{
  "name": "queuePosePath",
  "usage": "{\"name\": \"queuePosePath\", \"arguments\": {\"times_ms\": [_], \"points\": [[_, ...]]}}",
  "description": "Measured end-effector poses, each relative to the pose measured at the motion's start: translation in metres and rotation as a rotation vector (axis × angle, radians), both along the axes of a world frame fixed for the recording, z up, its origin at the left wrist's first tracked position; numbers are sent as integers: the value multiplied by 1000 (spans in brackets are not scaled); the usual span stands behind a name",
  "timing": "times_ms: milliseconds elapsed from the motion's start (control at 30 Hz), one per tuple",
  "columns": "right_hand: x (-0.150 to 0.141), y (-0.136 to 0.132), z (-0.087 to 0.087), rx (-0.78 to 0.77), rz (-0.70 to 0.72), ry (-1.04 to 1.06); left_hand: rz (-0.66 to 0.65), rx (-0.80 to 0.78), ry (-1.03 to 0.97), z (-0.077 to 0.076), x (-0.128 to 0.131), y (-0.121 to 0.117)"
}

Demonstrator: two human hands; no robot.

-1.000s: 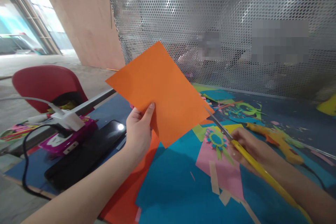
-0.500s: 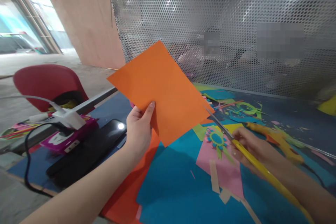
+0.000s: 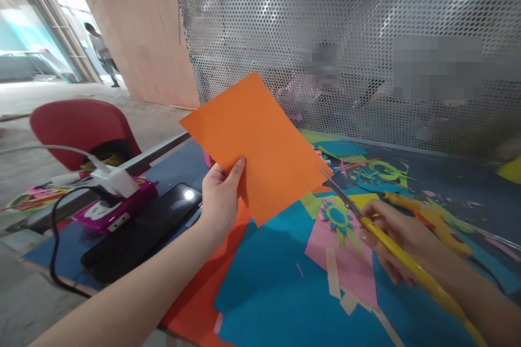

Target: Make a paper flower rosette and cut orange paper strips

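Leftward, a container (image 3: 29, 208) holds coloured strips (image 3: 45, 193); left fingers (image 3: 236, 171) pinch orange paper (image 3: 260, 143), right fingers (image 3: 375, 209) grip yellow scissors (image 3: 386, 241).

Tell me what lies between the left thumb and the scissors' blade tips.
The orange paper sheet, gripped by the left hand, fills that stretch in the head view; the tips of the yellow-handled scissors overlap its right corner.

Red chair (image 3: 81, 127) beyond the left edge of the blue table (image 3: 173, 165); white adapter (image 3: 116, 180) on purple power strip (image 3: 103, 217), flat black device (image 3: 140, 236) beside it; perforated metal panel (image 3: 252, 16) upright behind table; distant person (image 3: 102, 53) near pinkish wall panel (image 3: 134, 32).
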State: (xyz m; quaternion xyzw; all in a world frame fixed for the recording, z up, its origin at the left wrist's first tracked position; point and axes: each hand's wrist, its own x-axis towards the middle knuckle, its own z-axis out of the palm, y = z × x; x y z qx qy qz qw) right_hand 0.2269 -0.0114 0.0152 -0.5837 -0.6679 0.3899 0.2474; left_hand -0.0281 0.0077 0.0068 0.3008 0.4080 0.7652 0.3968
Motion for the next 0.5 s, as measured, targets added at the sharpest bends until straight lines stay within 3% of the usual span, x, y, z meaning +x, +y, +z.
{"name": "queuePosePath", "arguments": {"times_ms": [200,500], "points": [[-2,0,10,-58,1,-4,-7,-2,-5,0,0,0],[-9,-2,3,77,23,-41,-29,-10,13,0,1,-1]]}}
